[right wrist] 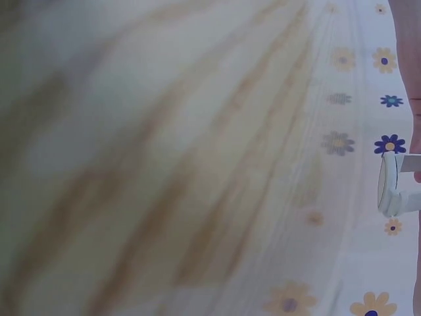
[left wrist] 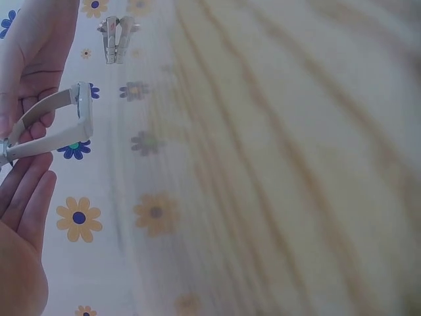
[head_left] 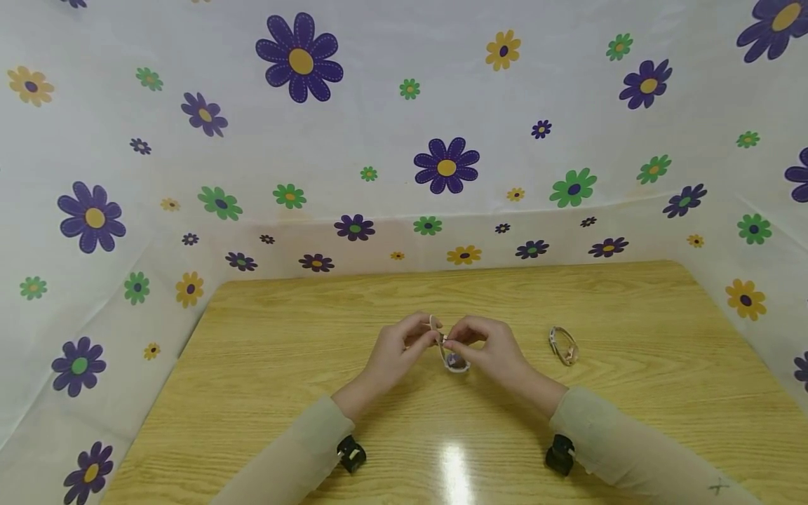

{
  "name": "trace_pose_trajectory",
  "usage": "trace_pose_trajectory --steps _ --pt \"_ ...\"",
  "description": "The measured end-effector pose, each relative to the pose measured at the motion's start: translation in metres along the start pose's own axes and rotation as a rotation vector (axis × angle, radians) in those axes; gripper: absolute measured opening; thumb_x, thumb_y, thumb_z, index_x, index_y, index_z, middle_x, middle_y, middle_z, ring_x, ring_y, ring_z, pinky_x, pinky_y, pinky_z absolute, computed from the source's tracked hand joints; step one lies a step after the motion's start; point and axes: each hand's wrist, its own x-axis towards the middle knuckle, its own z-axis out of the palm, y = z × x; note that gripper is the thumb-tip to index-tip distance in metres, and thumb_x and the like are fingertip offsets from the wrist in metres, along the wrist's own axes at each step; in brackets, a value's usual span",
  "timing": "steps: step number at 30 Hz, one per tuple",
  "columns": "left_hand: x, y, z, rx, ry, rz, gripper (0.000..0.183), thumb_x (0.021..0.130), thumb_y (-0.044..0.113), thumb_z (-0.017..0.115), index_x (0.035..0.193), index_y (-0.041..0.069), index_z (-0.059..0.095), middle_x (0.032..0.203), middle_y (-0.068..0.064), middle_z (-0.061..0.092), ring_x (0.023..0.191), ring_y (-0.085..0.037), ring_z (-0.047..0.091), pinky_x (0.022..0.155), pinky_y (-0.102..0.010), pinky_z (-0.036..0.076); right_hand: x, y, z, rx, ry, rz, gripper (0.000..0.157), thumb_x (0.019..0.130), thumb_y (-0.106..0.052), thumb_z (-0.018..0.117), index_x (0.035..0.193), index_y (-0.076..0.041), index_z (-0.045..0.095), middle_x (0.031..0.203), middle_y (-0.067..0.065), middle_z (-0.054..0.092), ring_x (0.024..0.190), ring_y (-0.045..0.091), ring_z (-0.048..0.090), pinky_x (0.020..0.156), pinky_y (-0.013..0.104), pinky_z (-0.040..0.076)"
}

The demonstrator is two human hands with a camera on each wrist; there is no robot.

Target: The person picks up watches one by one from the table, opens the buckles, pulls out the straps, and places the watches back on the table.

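Observation:
A wristwatch with a white strap hangs between my two hands over the table, its dial end lowest. My left hand pinches one part of the strap between thumb and fingers. From the other side my right hand grips the strap close to the left fingertips, where the ends meet. In the left wrist view the white watch forms a closed-looking loop, the fingers at its buckle end. The right wrist view catches only the edge of the watch case; most of the right hand lies outside that frame.
A second wristwatch, with a thin metallic band, lies on the wooden table to the right of my right hand. A white flower-print cloth stands around the table's back and sides.

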Motion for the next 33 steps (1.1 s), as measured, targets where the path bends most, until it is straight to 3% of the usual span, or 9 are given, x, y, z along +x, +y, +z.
trace_pose_trajectory --steps 6,16,22,28,33 --pt "0.0008 -0.0005 0.0002 -0.002 0.007 -0.009 0.016 0.107 0.006 0.063 0.117 -0.006 0.068 0.113 -0.020 0.079 0.107 -0.036 0.078 0.089 -0.030 0.065 0.0004 -0.0003 -0.0002 -0.023 0.003 -0.037 0.007 0.092 -0.001 0.082 0.094 -0.006 0.077 0.091 0.007 0.079 0.082 0.009 0.074 0.077 0.026 0.064" --pt "0.0014 -0.0011 0.0005 0.027 0.040 -0.003 0.013 0.105 0.007 0.066 0.116 0.001 0.071 0.110 -0.020 0.080 0.102 -0.035 0.079 0.089 -0.028 0.065 0.0010 -0.0022 -0.0009 -0.132 0.001 -0.082 0.009 0.089 -0.003 0.085 0.093 -0.008 0.079 0.092 0.004 0.080 0.083 0.016 0.076 0.078 0.030 0.066" --pt "0.0007 0.0009 -0.0005 0.022 0.040 -0.019 0.016 0.103 0.006 0.069 0.118 0.001 0.071 0.108 -0.019 0.080 0.100 -0.033 0.079 0.087 -0.026 0.064 0.0008 -0.0029 0.0002 -0.125 0.029 -0.072 0.005 0.091 -0.006 0.084 0.094 -0.006 0.080 0.090 0.005 0.081 0.082 0.017 0.077 0.077 0.032 0.066" --pt "0.0010 0.0044 -0.0015 0.003 0.009 -0.027 0.030 0.094 0.003 0.080 0.122 -0.002 0.069 0.106 -0.018 0.080 0.096 -0.033 0.079 0.089 -0.032 0.065 0.0001 -0.0030 0.0004 -0.112 0.048 -0.079 0.006 0.091 -0.004 0.084 0.094 -0.005 0.080 0.090 0.007 0.081 0.081 0.018 0.078 0.076 0.033 0.067" --pt "0.0010 0.0038 -0.0013 0.011 -0.002 -0.038 0.034 0.092 -0.001 0.081 0.123 0.001 0.068 0.108 -0.018 0.080 0.096 -0.034 0.080 0.091 -0.033 0.065 -0.0007 -0.0031 0.0003 -0.098 0.055 -0.078 0.008 0.090 -0.002 0.084 0.094 -0.007 0.079 0.090 0.007 0.081 0.081 0.018 0.078 0.075 0.033 0.067"
